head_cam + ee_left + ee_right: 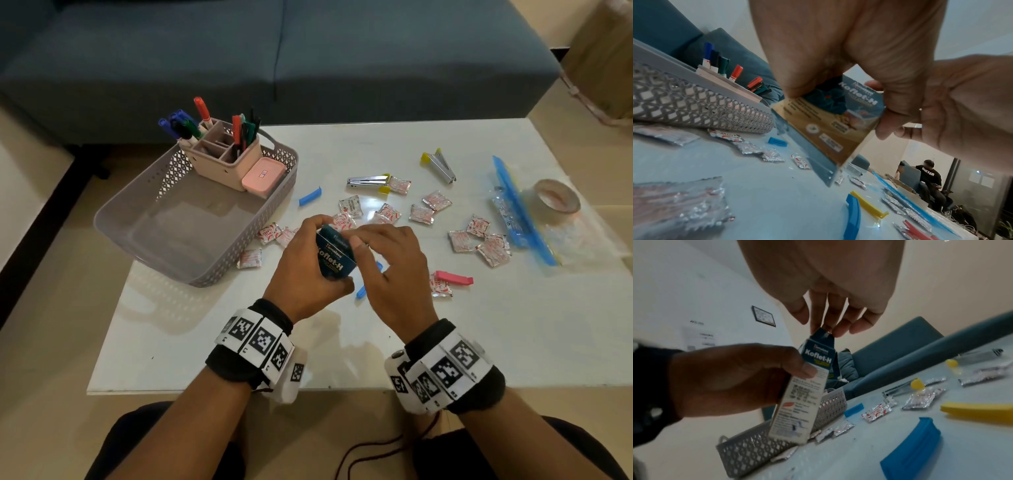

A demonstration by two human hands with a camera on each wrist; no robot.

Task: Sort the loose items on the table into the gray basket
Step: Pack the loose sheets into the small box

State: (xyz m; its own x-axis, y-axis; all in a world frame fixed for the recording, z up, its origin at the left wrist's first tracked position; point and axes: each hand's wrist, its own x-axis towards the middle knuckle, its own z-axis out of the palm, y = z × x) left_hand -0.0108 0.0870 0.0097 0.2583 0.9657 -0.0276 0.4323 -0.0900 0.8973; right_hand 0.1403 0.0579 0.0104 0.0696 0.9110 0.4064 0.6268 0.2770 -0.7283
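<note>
My left hand [327, 270] grips a dark blue Koflet-H box [337, 253] upright above the white table [239, 342], just right of the gray basket [113, 209]. My right hand [352, 238] pinches the box's top flap with its fingertips [826, 331]. The left wrist view shows the box [830, 126] from below, tilted, with the basket wall [694, 104] behind it. In the basket's far corner stand a pink organiser with markers [219, 154] and a pink case [263, 176]. Several silver-red sachets [431, 202] lie loose on the table.
Loose on the table are blue clips [310, 197], a pink clip [454, 277], two metal tools with yellow ends [370, 181], a tape roll [556, 200] and a zip bag with a blue strip [524, 212]. A blue sofa [274, 51] stands behind.
</note>
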